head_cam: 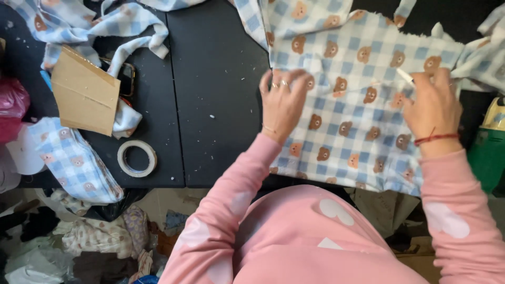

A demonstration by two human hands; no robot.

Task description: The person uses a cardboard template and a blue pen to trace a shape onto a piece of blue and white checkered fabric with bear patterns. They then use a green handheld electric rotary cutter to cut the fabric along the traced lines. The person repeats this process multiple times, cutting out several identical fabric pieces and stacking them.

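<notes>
A blue-and-white checked fabric (347,105) printed with small brown bears lies spread on a black table (215,105). My left hand (283,102) rests flat on the fabric's left edge, fingers spread, rings on two fingers. My right hand (432,105) presses on the fabric's right part and pinches a small white stick, like tailor's chalk (405,76), between thumb and fingers. A red thread bracelet circles my right wrist. Both arms wear pink sleeves.
A roll of clear tape (137,158) lies near the table's front edge. A brown cardboard piece (84,94) sits on more bear fabric (73,158) at left. A green object (486,152) stands at right. Clothes pile on the floor (79,242).
</notes>
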